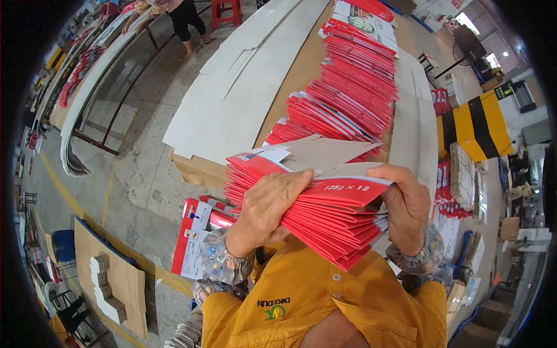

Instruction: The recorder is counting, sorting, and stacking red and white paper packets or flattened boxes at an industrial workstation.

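Between my hands is a thick stack of folded red cardboard boxes [325, 223], fanned out in layers and tilted in front of my chest. My left hand [270, 203] presses over the stack's left part, thumb along the top layer. At the right end, my right hand [406, 203] grips the stack, its thumb and fingers around the edge. Just beyond the stack, a long row of red folded boxes [348, 104] leans in overlapping layers on the work table, with pale inner flaps [325, 153] showing nearest me.
White cardboard sheets [243, 81] lie along the table's left side. More red and white printed boxes [194, 238] stand below at my left. A yellow and black striped block [476, 127] is on the right. Another person [183, 20] stands at a far table, near a red stool [226, 10].
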Available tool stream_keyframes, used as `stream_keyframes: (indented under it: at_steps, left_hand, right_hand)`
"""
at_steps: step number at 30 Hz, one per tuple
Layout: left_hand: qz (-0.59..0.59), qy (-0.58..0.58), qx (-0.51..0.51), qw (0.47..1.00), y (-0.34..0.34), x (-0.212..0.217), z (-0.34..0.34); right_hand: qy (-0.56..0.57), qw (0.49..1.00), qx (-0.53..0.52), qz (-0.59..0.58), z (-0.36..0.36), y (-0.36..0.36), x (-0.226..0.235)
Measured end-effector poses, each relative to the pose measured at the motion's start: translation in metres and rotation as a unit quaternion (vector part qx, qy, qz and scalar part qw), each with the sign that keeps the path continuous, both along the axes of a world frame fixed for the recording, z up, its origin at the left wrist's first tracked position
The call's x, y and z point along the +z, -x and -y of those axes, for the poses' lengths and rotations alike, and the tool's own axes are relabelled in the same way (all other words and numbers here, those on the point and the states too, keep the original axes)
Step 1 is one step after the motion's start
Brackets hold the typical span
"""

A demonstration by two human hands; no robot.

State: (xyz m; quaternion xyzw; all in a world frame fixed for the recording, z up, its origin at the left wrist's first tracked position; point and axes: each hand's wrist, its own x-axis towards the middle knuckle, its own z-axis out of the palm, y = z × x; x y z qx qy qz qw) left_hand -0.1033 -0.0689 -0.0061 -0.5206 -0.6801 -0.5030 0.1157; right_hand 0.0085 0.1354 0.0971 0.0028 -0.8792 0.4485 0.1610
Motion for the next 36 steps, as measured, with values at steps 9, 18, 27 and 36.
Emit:
stream_keyframes:
  at_steps: [9,18,27,36]
  left_hand:
    - [0.003,-0.032,0.002,0.999,0.009,0.003,0.002]
    - [0.016,-0.076,0.080,0.994,0.016,0.000,0.004]
    - [0.355,-0.222,0.254,0.872,0.020,-0.026,0.023]
    - [0.492,-0.226,0.332,0.772,0.009,-0.023,-0.001]
  right_hand:
    - [0.139,0.987,-0.059,-0.049,0.002,0.008,-0.019]
    - [0.090,0.977,-0.120,-0.150,-0.035,0.017,0.009]
    - [-0.311,0.926,-0.215,-0.016,-0.179,0.100,0.132]
    - [-0.587,0.786,0.035,0.193,-0.252,0.364,-0.121]
